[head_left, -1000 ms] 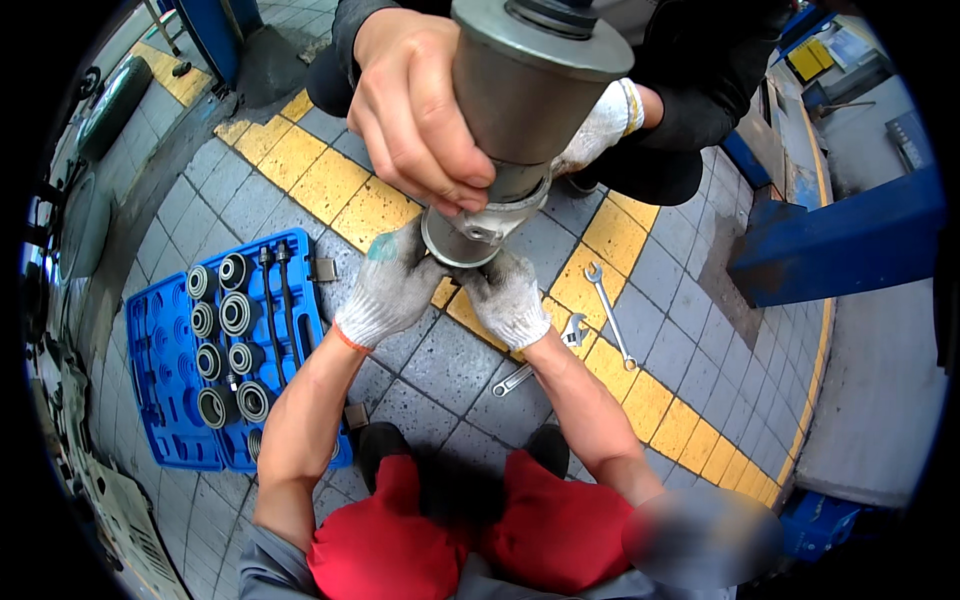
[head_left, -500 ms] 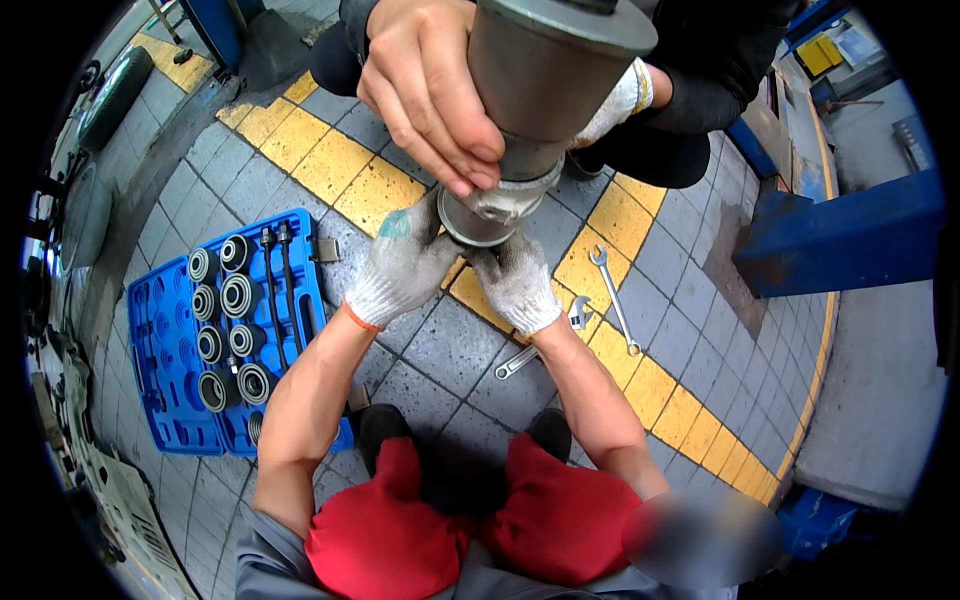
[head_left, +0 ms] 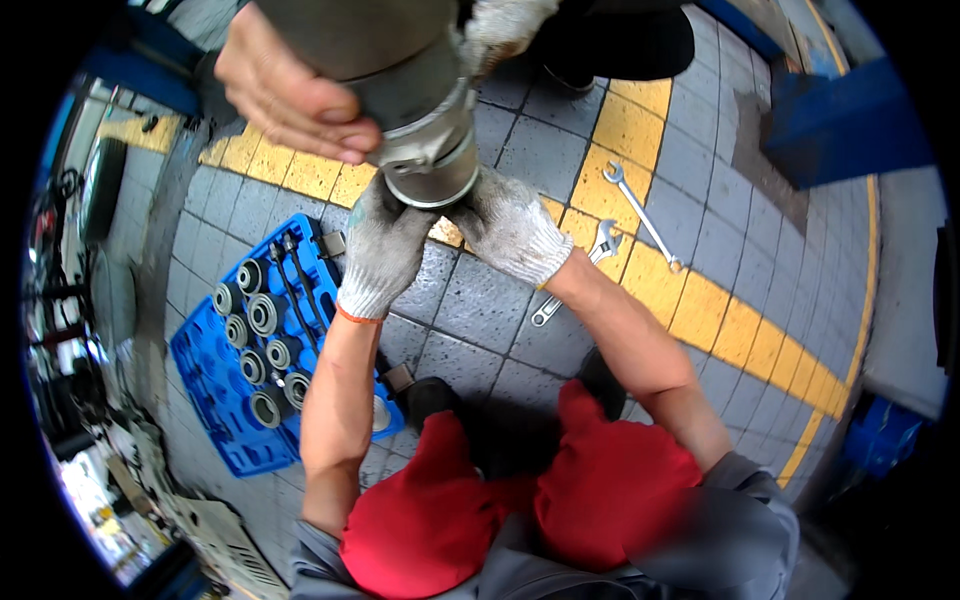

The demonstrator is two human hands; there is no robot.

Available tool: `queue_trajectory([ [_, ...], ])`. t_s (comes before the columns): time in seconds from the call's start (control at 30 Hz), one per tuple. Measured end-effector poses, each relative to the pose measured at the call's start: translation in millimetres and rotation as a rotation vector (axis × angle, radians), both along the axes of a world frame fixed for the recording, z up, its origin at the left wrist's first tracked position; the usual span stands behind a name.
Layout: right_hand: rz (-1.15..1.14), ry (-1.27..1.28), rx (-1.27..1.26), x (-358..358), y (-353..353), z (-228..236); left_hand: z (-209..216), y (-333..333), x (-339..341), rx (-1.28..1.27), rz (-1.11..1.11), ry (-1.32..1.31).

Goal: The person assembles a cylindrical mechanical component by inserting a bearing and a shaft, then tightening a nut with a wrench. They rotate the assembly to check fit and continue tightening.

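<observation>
Grey floor tiles (head_left: 470,310) spread below the metal cylinder (head_left: 415,85), with our blue case (head_left: 235,455) to its left and two wrenches (head_left: 640,215) to its right. The cylinder is raised in front of us. Our gloved left hand (head_left: 385,245) and right hand (head_left: 510,225) are curled around its lower end, fingertips hidden; a co-worker's bare hand (head_left: 295,95) steadies its left side. Since half a second ago, the cylinder has shifted toward the case side, yet our hold looks unbroken.

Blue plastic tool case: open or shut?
Open: the blue plastic tool case lies spread on grey floor tiles, round metal pieces and black rods exposed.
</observation>
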State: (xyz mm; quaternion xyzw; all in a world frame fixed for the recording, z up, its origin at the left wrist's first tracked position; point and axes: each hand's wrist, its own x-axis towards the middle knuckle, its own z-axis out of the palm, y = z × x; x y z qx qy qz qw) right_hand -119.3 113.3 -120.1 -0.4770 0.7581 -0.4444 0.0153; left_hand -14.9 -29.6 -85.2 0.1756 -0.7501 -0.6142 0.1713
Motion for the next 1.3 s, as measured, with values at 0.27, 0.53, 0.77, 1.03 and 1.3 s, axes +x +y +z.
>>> queue_trajectory([
  [0.27,-0.061,-0.034,0.012,-5,-3,-5,-7,5,-1,-0.065,0.126,0.011],
  [0.53,-0.067,-0.129,0.068,-4,-5,-1,-8,6,0,-0.005,0.134,0.104],
  [0.77,-0.085,-0.167,0.016,-8,-8,-6,-3,10,-3,-0.004,0.17,0.011],
  [1.03,0.121,-0.233,-0.007,-8,0,-15,-4,9,-4,0.001,0.184,0.013],
  [1.3,-0.015,-0.387,0.044,-5,1,0,-3,11,-3,-0.014,0.163,0.004],
])
